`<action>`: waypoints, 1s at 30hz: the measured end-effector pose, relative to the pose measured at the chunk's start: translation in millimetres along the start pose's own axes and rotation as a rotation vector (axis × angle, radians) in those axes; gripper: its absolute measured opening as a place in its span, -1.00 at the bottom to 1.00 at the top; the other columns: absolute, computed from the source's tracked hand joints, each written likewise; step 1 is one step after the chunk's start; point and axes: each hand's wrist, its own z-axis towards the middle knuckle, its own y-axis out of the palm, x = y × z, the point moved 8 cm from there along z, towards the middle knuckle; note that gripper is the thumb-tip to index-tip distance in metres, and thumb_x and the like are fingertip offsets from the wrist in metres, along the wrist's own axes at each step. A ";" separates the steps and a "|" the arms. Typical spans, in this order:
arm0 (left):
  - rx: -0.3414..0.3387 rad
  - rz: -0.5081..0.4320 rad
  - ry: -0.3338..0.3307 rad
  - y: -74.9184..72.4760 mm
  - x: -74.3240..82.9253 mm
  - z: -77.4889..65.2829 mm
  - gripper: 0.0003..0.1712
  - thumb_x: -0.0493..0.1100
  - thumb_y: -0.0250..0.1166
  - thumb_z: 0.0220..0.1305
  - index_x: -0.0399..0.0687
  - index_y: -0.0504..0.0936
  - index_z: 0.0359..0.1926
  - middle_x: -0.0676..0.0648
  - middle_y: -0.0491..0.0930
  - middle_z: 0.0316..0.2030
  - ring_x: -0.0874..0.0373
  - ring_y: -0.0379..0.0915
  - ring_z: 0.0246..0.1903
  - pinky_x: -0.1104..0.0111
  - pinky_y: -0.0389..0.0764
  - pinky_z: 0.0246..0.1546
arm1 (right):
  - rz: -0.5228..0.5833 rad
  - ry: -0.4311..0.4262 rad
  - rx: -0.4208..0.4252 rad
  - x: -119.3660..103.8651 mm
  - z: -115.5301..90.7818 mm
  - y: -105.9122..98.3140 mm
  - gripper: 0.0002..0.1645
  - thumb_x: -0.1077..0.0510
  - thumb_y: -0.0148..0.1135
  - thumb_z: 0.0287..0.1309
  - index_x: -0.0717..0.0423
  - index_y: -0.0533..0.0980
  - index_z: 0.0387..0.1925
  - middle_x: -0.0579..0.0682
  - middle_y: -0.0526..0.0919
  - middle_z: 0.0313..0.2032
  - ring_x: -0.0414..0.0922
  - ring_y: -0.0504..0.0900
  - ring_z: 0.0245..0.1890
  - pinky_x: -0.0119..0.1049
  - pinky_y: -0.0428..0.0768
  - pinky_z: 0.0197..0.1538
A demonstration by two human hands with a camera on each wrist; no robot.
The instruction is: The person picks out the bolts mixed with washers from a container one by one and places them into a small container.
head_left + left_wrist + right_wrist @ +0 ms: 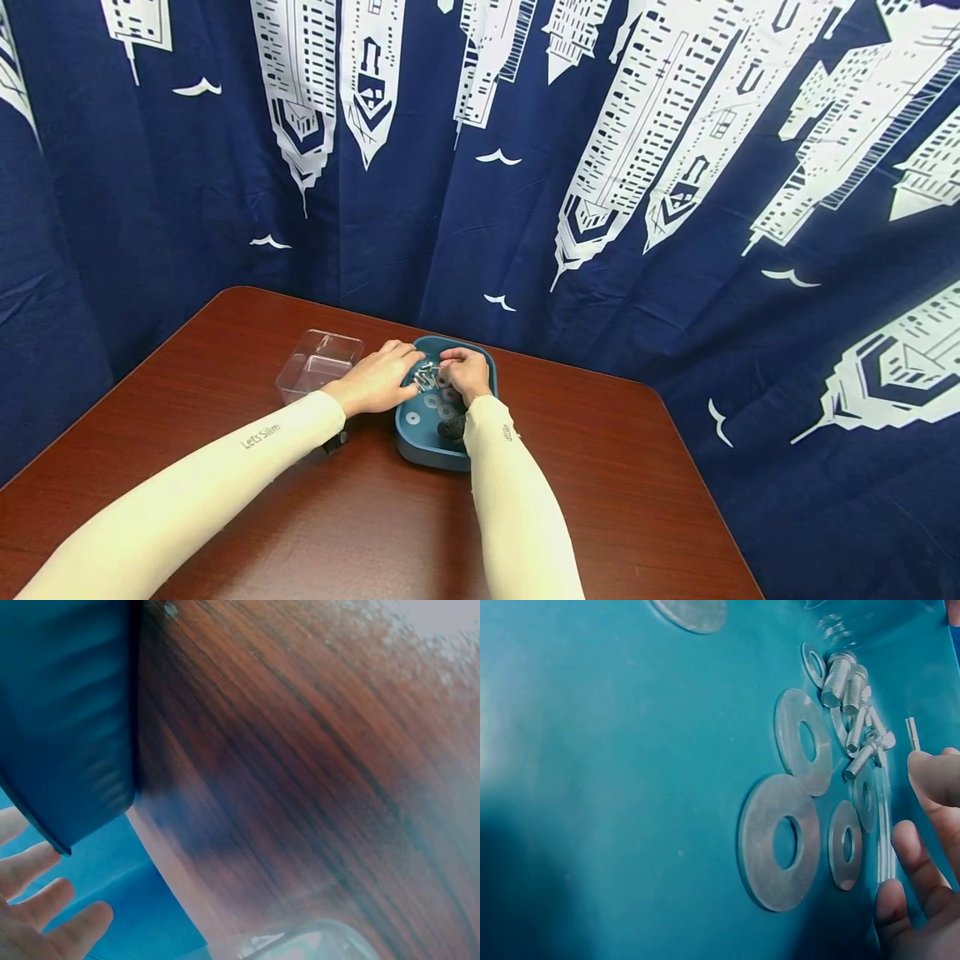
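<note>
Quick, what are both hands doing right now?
Left hand: open, at the edge of the blue tray.
Right hand: closed, pinching a small bolt.

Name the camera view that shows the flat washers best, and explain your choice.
The right wrist view: the flat washers appear large, their rims and holes distinct. The head view shows them much smaller; the left wrist view shows none of them.

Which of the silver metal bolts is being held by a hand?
The thin, threaded silver metal bolt pinched by the right hand; the other bolts lie piled in the blue, rounded plastic tray.
</note>
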 end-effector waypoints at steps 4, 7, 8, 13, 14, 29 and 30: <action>0.007 -0.009 0.005 -0.7 -1.0 0.9 -0.32 -0.01 0.31 0.30 -0.20 0.44 0.36 -0.22 0.45 0.31 -0.16 0.25 0.36 -0.01 0.41 0.32 | 0.018 -0.026 -0.003 -5.9 -2.3 -2.2 -0.79 0.35 0.36 0.10 0.14 0.73 -0.20 -0.02 0.74 -0.42 -0.22 0.59 -0.43 -0.41 0.54 -0.28; 0.012 -0.009 0.013 -3.3 -0.1 0.3 -0.32 0.00 0.30 0.30 -0.19 0.44 0.36 -0.21 0.46 0.29 -0.15 0.26 0.35 -0.01 0.42 0.31 | 0.057 -0.043 -0.011 -9.8 -4.1 -4.4 -0.76 0.38 0.36 0.07 0.20 0.72 -0.18 -0.04 0.71 -0.46 -0.22 0.59 -0.44 -0.42 0.53 -0.28; 0.011 -0.007 0.017 -4.4 0.4 -0.1 -0.33 0.01 0.30 0.31 -0.19 0.44 0.36 -0.21 0.46 0.29 -0.15 0.26 0.34 -0.01 0.42 0.31 | 0.071 -0.050 -0.014 -10.8 -4.6 -5.1 -0.75 0.40 0.35 0.05 0.22 0.72 -0.18 -0.05 0.70 -0.47 -0.22 0.58 -0.45 -0.42 0.53 -0.29; 0.025 0.006 0.032 -13.9 2.6 -2.5 -0.34 0.02 0.30 0.30 -0.17 0.46 0.35 -0.19 0.48 0.27 -0.15 0.28 0.33 -0.02 0.44 0.29 | 0.100 -0.084 -0.022 -15.4 -5.2 -9.1 -0.75 0.41 0.34 0.05 0.26 0.71 -0.17 -0.07 0.68 -0.50 -0.22 0.57 -0.46 -0.43 0.53 -0.31; 0.030 0.010 0.032 -16.3 2.5 -3.1 -0.34 0.02 0.31 0.30 -0.16 0.47 0.34 -0.18 0.49 0.27 -0.15 0.28 0.33 -0.02 0.44 0.28 | 0.100 -0.095 -0.023 -17.0 -5.4 -9.9 -0.75 0.41 0.35 0.05 0.27 0.70 -0.18 -0.07 0.68 -0.49 -0.22 0.58 -0.46 -0.42 0.55 -0.30; 0.066 0.055 -0.030 -39.7 -21.3 -18.7 -0.36 0.01 0.30 0.31 -0.11 0.46 0.35 -0.18 0.48 0.29 -0.17 0.26 0.36 -0.14 0.41 0.26 | 0.143 -0.154 -0.038 -36.6 -10.7 -20.4 -0.74 0.44 0.35 0.05 0.30 0.68 -0.16 -0.09 0.67 -0.47 -0.19 0.63 -0.43 -0.40 0.59 -0.27; 0.070 0.055 -0.032 -41.0 -23.1 -20.1 -0.36 0.01 0.30 0.31 -0.12 0.47 0.35 -0.18 0.48 0.29 -0.17 0.25 0.37 -0.14 0.41 0.26 | 0.145 -0.154 -0.041 -37.5 -10.8 -20.6 -0.73 0.44 0.35 0.05 0.29 0.68 -0.15 -0.09 0.67 -0.48 -0.19 0.64 -0.42 -0.40 0.59 -0.26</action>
